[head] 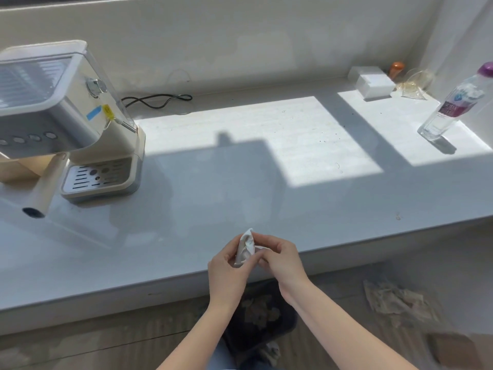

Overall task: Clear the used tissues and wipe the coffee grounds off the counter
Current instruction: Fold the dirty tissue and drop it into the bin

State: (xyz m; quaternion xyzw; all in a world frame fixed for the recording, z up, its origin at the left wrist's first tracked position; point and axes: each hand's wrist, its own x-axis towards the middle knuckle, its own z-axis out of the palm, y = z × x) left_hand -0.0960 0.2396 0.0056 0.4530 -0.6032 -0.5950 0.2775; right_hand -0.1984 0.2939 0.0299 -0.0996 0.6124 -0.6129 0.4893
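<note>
At the far left of the counter stood your cream espresso machine, its drip tray facing you and a black cord looped on the surface behind it. Moving right, near the counter's front edge, your left hand was curled around a crumpled white tissue, fingers and thumb pinching its lower part. Your right hand met it from the other side, fingertips pressed together on the same tissue, so both hands gripped it just above the counter edge. Below your wrists, on the floor, sat a dark bin with crumpled brownish scraps inside. Further right, a few dark specks dotted the sunlit patch of counter. At the back right rested a white box, and at the far right stood a clear bottle with a purple cap.
</note>
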